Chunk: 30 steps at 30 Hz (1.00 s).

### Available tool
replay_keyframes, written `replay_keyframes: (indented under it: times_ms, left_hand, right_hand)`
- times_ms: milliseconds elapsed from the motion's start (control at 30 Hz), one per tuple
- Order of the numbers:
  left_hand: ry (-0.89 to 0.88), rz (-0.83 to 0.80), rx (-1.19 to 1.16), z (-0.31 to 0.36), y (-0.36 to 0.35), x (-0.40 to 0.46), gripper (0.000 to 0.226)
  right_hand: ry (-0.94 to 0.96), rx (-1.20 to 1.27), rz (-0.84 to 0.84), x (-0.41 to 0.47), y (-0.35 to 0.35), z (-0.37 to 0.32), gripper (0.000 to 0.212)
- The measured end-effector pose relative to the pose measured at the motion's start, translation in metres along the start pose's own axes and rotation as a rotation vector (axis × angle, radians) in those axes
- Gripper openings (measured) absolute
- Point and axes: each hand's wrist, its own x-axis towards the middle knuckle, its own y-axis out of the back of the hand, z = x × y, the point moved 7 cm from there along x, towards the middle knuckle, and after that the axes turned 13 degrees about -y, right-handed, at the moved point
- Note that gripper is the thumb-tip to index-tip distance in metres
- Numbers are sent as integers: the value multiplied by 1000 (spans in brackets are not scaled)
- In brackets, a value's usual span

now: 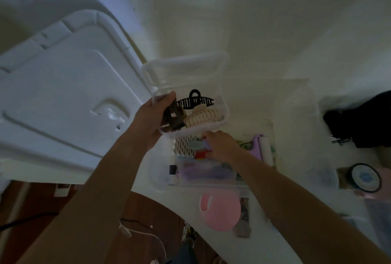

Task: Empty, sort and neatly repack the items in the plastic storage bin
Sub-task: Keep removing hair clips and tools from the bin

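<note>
My left hand (148, 115) grips the left end of a small clear plastic box (223, 113) with its lid (186, 67) swung open. Inside lie a black hair claw (195, 100), a brown claw (174, 116) and a cream claw (202, 118). The box hangs above the large clear storage bin (296, 103). My right hand (222, 146) reaches into the bin under the small box, fingers curled on a small red and lilac item (201, 153). In the bin also sit a white mesh piece (184, 144), a lilac lint roller (263, 147) and a clear case (203, 171) of purple things.
A large white bin lid (63, 86) lies to the left. A pink round object (220, 208) rests near the bin's front. A dark round tin (364, 177) and black fabric (364, 117) are on the right. Dark wooden floor with cables (143, 232) shows below.
</note>
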Motion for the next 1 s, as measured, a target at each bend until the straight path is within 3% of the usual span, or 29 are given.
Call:
replay_keyframes:
  times_ms: [67,133,200,333,500,700,800,1000]
  left_hand:
    - [0,-9,-3,0,1,-1,21]
    - [-4,-13,-10,0,2,-2,20]
    - [-9,-23,-14,1,1,-3,20]
    - [-22,-34,-10,3,-3,-5,19]
    - [-24,-44,6,5,-3,-7,25]
    - [-57,-54,-15,13,-3,-12,21]
    - [-51,-58,-22,15,-3,-16,22]
    - [-34,-28,-53,11,-2,-17,21]
  right_hand:
    - [0,-31,-46,-2,-2,0,46]
    - [-11,-39,-104,-4,-6,1,25]
    - [-38,-23,-144,-5,-7,4,17]
    - [-55,3,-176,-11,-12,6,34]
    - [-133,79,-125,-15,8,4,17]
    - [-275,121,-32,-25,42,32,20]
    - [-398,277,17,-35,44,61,27]
    - [-555,853,95,-48,46,98,13]
